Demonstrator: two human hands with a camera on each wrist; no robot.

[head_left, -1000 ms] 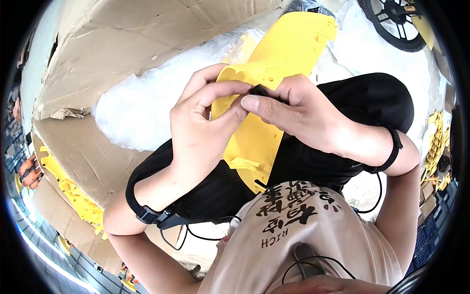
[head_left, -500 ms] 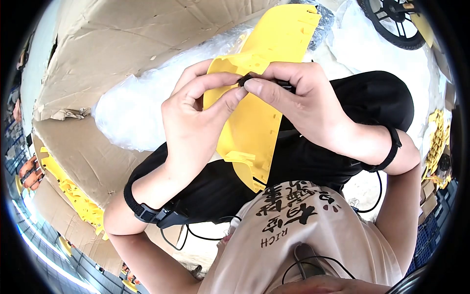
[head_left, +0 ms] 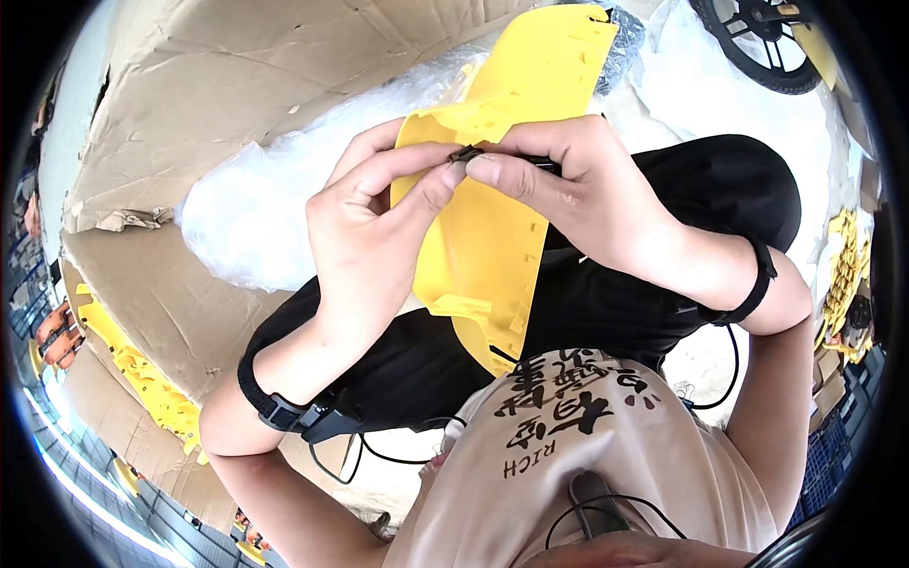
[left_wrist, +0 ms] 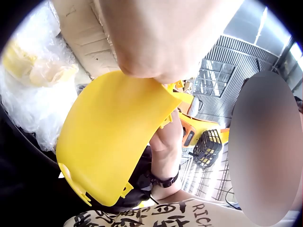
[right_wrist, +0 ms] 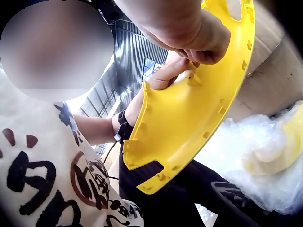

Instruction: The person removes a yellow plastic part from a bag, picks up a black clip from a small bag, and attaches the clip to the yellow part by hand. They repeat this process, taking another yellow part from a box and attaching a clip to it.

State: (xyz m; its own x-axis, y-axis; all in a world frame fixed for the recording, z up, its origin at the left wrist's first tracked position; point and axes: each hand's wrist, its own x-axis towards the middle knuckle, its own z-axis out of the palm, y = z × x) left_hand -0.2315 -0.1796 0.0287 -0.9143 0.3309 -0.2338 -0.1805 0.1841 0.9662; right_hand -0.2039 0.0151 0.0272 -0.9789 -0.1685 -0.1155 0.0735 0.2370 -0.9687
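Note:
A curved yellow plastic panel [head_left: 488, 251] with small clips along its edge stands over the person's lap. In front of it in the head view, a small black piece [head_left: 464, 153] sits between both hands' fingertips; its exact kind I cannot tell. The left hand [head_left: 374, 204] pinches the piece with thumb and index finger, its other fingers passing behind the panel's edge. From the other side, the right hand [head_left: 592, 185] pinches it between thumb and curled index finger. In the right wrist view the panel's inner face [right_wrist: 189, 118] shows tabs and a post; the fingertips are mostly hidden there.
A large cardboard box [head_left: 151, 312] stands at the left, with clear plastic wrap [head_left: 265, 218] beside it. More yellow parts [head_left: 142, 369] lie at the far left. A black-tyred wheel [head_left: 767, 47] is at the upper right. The person's black-trousered knees [head_left: 729, 189] flank the panel.
Both hands and the panel have shifted up and left in the head view, mostly in the first half second. The black piece has turned slightly between the fingertips.

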